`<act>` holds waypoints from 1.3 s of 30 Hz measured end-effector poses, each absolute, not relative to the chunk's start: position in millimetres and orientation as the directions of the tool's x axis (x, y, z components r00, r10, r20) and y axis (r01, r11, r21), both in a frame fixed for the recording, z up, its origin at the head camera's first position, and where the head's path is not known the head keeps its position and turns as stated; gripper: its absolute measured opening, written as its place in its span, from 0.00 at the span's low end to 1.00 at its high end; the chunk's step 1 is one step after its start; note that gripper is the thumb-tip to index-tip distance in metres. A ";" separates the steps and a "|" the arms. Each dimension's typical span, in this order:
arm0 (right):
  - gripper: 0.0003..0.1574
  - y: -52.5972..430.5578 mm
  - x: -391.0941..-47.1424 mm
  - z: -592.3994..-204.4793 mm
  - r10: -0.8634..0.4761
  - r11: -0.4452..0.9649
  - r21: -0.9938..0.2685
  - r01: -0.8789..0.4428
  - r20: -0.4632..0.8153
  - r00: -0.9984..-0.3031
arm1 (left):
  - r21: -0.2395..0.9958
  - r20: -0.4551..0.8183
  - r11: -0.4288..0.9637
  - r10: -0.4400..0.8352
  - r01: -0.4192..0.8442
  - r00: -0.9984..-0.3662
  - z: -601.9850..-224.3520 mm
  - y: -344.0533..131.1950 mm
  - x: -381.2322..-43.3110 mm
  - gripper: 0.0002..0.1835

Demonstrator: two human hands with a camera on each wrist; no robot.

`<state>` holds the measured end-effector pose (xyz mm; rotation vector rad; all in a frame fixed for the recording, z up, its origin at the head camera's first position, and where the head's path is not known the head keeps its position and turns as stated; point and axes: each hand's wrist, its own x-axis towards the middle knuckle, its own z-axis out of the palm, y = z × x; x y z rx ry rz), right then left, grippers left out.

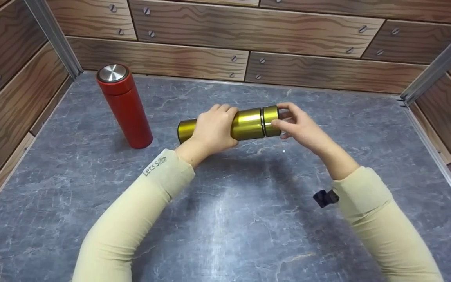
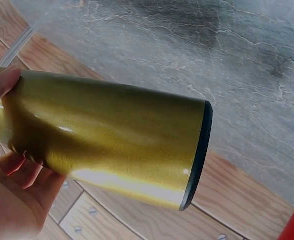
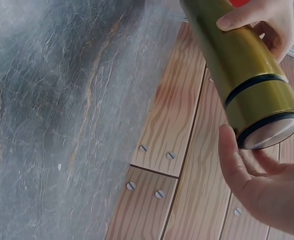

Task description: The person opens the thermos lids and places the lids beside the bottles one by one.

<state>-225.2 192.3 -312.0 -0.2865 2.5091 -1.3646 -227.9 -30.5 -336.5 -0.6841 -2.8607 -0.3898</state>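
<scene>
A yellow-green metal thermos flask [image 1: 249, 124] is held nearly level above the table, its bottom to the left and its lid to the right. My left hand [image 1: 215, 130] grips it around the body; the black-rimmed base shows in the left wrist view. At the other end, my right hand [image 1: 302, 127] has its thumb and fingertips around the edge of the lid [image 1: 271, 120]. In the right wrist view the lid's silver top [image 3: 269, 134] faces that palm, and a dark ring marks the seam between lid and body. A red thermos flask [image 1: 128, 111] stands upright left of my hands.
The grey marbled tabletop [image 1: 225, 219] is bounded by wood-patterned panels [image 1: 194, 27] at the back and sides, with metal strips at the corners. A small black device [image 1: 324, 198] sits at my right cuff.
</scene>
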 end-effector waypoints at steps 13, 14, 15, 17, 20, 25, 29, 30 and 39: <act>0.37 189.8 -224.8 -311.9 -0.245 0.539 -0.842 0.011 -0.170 -0.955 | 0.215 0.222 0.858 0.422 0.466 -0.879 -335.3 -28.6 -227.7 0.37; 0.35 190.4 -225.1 -312.1 -0.256 0.538 -0.843 0.000 -0.163 -0.953 | 0.213 0.222 0.858 0.423 0.467 -0.879 -335.5 -28.5 -227.8 0.37; 0.35 191.0 -225.4 -312.3 -0.269 0.536 -0.844 -0.014 -0.156 -0.950 | 0.212 0.222 0.859 0.423 0.467 -0.878 -335.9 -28.5 -227.9 0.37; 0.35 192.0 -225.4 -312.4 -0.299 0.533 -0.845 -0.043 -0.140 -0.944 | 0.210 0.221 0.859 0.423 0.467 -0.879 -336.3 -28.5 -228.0 0.38; 0.37 193.2 -225.6 -312.4 -0.321 0.533 -0.844 -0.057 -0.139 -0.937 | 0.205 0.217 0.860 0.425 0.466 -0.879 -336.5 -29.0 -227.8 0.38; 0.40 191.1 -225.3 -312.2 -0.292 0.528 -0.849 -0.008 -0.172 -0.941 | 0.194 0.211 0.867 0.419 0.458 -0.883 -336.4 -29.4 -227.7 0.37; 0.39 190.0 -225.6 -312.7 -0.237 0.546 -0.837 0.035 -0.194 -0.952 | 0.199 0.215 0.865 0.421 0.461 -0.881 -336.3 -29.0 -227.6 0.37; 0.39 190.1 -225.8 -312.9 -0.233 0.544 -0.838 0.038 -0.195 -0.953 | 0.199 0.216 0.864 0.423 0.463 -0.880 -336.2 -29.0 -227.6 0.37; 0.36 192.0 -227.4 -313.4 -0.321 0.515 -0.856 -0.046 -0.142 -0.936 | 0.184 0.206 0.869 0.422 0.459 -0.883 -336.5 -30.8 -227.9 0.38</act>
